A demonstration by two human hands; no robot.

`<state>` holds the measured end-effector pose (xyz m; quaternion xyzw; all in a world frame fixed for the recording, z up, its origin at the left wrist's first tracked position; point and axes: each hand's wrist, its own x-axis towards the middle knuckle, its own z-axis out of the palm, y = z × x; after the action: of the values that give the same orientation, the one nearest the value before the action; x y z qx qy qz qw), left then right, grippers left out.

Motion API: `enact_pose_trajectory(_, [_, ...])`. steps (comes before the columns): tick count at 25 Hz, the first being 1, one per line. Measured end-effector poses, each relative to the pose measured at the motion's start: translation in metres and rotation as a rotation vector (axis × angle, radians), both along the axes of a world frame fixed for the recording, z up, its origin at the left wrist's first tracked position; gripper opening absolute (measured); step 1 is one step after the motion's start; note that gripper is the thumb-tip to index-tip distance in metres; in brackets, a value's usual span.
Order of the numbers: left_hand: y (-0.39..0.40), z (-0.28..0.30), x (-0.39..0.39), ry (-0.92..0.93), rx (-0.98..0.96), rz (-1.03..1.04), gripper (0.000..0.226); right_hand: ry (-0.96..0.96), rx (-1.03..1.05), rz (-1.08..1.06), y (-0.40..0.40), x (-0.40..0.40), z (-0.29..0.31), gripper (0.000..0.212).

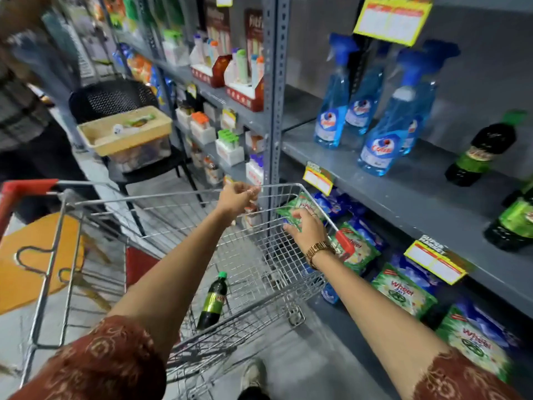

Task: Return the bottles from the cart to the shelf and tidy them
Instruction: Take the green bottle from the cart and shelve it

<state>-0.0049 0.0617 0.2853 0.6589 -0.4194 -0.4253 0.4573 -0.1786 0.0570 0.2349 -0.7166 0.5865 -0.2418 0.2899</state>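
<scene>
A dark bottle (pixel 213 301) with a green cap and green label lies on its side on the floor of the wire cart (pixel 161 203). My left hand (pixel 238 196) grips the cart's far rim. My right hand (pixel 305 228), with a gold watch on the wrist, holds the cart's right rim near a red corner guard. On the grey shelf (pixel 403 194) to the right stand two matching dark bottles (pixel 481 153) (pixel 513 220) and several blue spray bottles (pixel 377 137).
Green and blue detergent packets (pixel 403 293) fill the lower shelf beside the cart. A black chair (pixel 115 99) carrying a beige basket (pixel 127 131) stands ahead to the left. A person (pixel 26 111) stands at the far left. Yellow price tags (pixel 318 179) hang from the shelf edges.
</scene>
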Motion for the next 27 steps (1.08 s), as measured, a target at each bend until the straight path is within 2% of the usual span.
enact_pose_trajectory(3, [0.016,-0.035,0.040,-0.010,0.125,0.082,0.017,0.058,0.119,0.111,0.003,0.037,-0.030,0.034])
enact_pose_trajectory(6, [0.021,-0.079,0.082,0.029,0.273,0.129,0.012,0.124,0.279,0.188,-0.005,0.077,-0.061,0.040])
enact_pose_trajectory(11, [0.023,-0.172,0.137,0.020,0.500,0.198,0.024,0.277,0.619,0.298,-0.019,0.140,-0.135,0.055])
enact_pose_trajectory(15, [0.021,-0.246,0.161,0.026,0.667,0.198,0.025,0.458,0.919,0.379,-0.026,0.173,-0.202,0.073])
enact_pose_trajectory(18, [0.014,-0.297,0.167,0.005,0.720,0.145,0.035,0.552,1.106,0.414,-0.017,0.185,-0.245,0.044])
enact_pose_trajectory(19, [0.010,-0.312,0.166,-0.006,0.743,0.098,0.038,0.540,1.165,0.359,-0.011,0.186,-0.258,0.042])
enact_pose_trajectory(22, [0.000,-0.347,0.158,-0.007,0.838,0.024,0.047,0.286,1.283,0.235,0.015,0.184,-0.291,0.036])
enact_pose_trajectory(24, [-0.005,-0.364,0.152,-0.004,0.882,-0.024,0.048,0.368,1.368,0.201,0.023,0.193,-0.316,0.018])
enact_pose_trajectory(25, [-0.006,-0.373,0.150,-0.014,0.897,-0.059,0.049,0.325,1.438,0.118,0.028,0.190,-0.330,0.027])
enact_pose_trajectory(26, [-0.006,-0.379,0.149,-0.031,0.901,-0.090,0.049,0.335,1.463,0.146,0.027,0.195,-0.335,0.056])
enact_pose_trajectory(27, [-0.006,-0.383,0.148,-0.051,0.900,-0.112,0.050,0.317,1.486,0.166,0.028,0.199,-0.342,0.074])
